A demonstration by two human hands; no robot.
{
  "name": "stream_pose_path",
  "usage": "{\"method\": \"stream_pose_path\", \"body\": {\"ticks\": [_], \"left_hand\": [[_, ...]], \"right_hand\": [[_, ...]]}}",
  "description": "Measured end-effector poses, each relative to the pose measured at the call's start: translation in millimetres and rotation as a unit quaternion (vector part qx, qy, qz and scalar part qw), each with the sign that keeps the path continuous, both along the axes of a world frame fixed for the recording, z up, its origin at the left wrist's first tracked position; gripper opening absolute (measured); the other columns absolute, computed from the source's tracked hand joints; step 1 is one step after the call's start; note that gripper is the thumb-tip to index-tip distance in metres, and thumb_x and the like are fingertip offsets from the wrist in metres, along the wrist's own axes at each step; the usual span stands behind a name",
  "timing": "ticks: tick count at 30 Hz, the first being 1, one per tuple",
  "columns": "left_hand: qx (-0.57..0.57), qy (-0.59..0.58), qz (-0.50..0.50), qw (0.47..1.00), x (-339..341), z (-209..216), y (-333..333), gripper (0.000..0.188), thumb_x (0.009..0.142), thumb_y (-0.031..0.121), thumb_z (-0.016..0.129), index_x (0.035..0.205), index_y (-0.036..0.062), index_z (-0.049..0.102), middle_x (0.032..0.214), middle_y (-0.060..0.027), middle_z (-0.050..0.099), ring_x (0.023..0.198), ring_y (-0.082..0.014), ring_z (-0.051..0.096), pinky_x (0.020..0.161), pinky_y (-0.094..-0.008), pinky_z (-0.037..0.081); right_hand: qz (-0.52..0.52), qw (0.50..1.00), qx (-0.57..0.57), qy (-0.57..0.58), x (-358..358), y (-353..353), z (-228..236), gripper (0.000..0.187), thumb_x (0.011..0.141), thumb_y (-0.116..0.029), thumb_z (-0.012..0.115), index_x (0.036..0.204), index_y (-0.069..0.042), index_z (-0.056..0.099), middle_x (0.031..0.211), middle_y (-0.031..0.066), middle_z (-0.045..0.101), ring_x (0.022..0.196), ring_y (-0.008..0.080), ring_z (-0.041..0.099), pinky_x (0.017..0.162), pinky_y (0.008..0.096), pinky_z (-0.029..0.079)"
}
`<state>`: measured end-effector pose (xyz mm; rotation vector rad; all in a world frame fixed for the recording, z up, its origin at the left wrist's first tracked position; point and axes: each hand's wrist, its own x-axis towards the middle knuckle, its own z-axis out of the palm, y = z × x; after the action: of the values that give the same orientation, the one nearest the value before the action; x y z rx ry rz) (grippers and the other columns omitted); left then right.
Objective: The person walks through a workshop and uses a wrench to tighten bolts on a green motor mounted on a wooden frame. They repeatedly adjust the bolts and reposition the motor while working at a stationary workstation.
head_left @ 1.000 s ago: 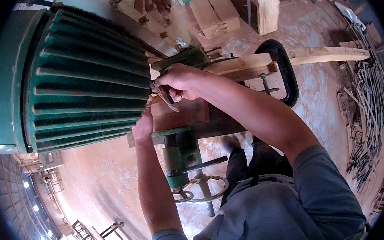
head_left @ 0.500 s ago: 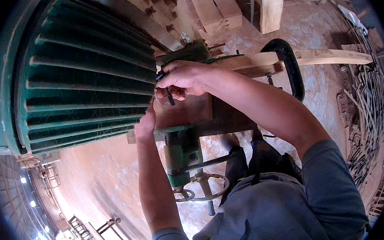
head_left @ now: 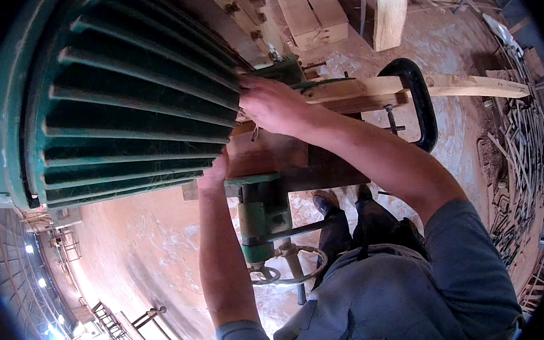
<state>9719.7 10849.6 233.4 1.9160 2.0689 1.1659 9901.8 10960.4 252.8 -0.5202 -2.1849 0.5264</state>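
Note:
A large ribbed green motor housing (head_left: 133,110) fills the upper left and covers part of both my hands. My right hand (head_left: 273,106) reaches in at its right edge, the visible fingers curled and the fingertips hidden behind the ribs. What it grips is out of sight. Below and left of it, my left hand (head_left: 216,171) goes up under the housing's lower edge; its fingers are hidden. Beneath my hands lies a flat brown wooden block (head_left: 258,152) on the machine table (head_left: 330,175).
A black C-clamp (head_left: 423,107) grips a long wooden bar (head_left: 368,87) right of my forearm. Below the table are a green column (head_left: 264,218) and a handwheel (head_left: 321,262). A cardboard box (head_left: 315,23) and an upright board (head_left: 390,10) stand beyond. Curved wooden pieces (head_left: 521,169) pile at right.
My right hand has moved in behind the housing's edge; the dark key-like tool seen in its fingers before is now hidden. My left hand stays under the housing. The whole view has shifted slightly.

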Motion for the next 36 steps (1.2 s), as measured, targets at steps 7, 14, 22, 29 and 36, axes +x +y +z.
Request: {"method": "stream_pose_path", "body": {"ticks": [7, 14, 22, 29, 36], "left_hand": [[-0.041, 0.075, 0.002, 0.996, -11.8, -11.2, 0.7, 0.033, 0.087, 0.019, 0.058, 0.118, 0.0065, 0.054, 0.121, -0.0117, 0.054, 0.112, -0.0287, 0.050, 0.096, -0.0391, 0.040], [-0.004, 0.029, -0.019, 0.999, -4.4, -2.9, 3.0, 0.032, 0.085, 0.016, 0.064, 0.114, 0.0028, 0.059, 0.110, -0.0079, 0.062, 0.099, -0.0190, 0.057, 0.091, -0.0329, 0.042], [-0.076, -0.160, -0.031, 0.984, 21.3, 24.1, 5.2, 0.028, 0.089, 0.016, 0.059, 0.113, 0.0024, 0.059, 0.110, -0.0075, 0.061, 0.103, -0.0187, 0.055, 0.093, -0.0341, 0.040], [-0.067, -0.159, -0.012, 0.985, 7.6, 10.9, 4.9, 0.024, 0.091, 0.015, 0.056, 0.111, 0.0029, 0.059, 0.109, -0.0051, 0.060, 0.101, -0.0162, 0.053, 0.094, -0.0308, 0.037], [0.028, -0.083, -0.044, 0.995, 10.4, 7.8, 12.7, 0.021, 0.085, 0.016, 0.065, 0.099, 0.0010, 0.064, 0.094, -0.0079, 0.066, 0.085, -0.0178, 0.058, 0.077, -0.0325, 0.047]], "right_hand": [[-0.019, 0.997, -0.016, 0.075, 0.4, -8.7, -11.3, 0.019, 0.077, -0.009, 0.059, 0.096, -0.004, 0.059, 0.105, 0.0124, 0.058, 0.097, 0.0290, 0.059, 0.080, 0.0366, 0.050], [0.032, 0.889, -0.448, 0.094, 29.2, -6.7, 6.3, 0.018, 0.089, -0.015, 0.051, 0.098, 0.000, 0.057, 0.070, 0.0105, 0.063, 0.051, 0.0199, 0.060, 0.049, 0.0336, 0.050], [0.225, 0.611, -0.745, 0.146, 15.4, -9.9, 10.2, 0.019, 0.089, -0.019, 0.054, 0.083, -0.002, 0.057, 0.067, 0.0107, 0.059, 0.039, 0.0110, 0.042, 0.035, 0.0251, 0.027], [0.221, 0.559, -0.797, 0.061, 4.9, 6.4, 21.8, 0.020, 0.090, -0.022, 0.050, 0.077, -0.007, 0.056, 0.059, 0.0035, 0.052, 0.041, 0.0096, 0.036, 0.037, 0.0245, 0.020], [0.219, 0.572, -0.791, 0.013, 1.9, 18.2, 29.5, 0.017, 0.084, -0.015, 0.057, 0.070, -0.006, 0.056, 0.060, 0.0034, 0.054, 0.042, 0.0085, 0.040, 0.037, 0.0237, 0.021]]}}
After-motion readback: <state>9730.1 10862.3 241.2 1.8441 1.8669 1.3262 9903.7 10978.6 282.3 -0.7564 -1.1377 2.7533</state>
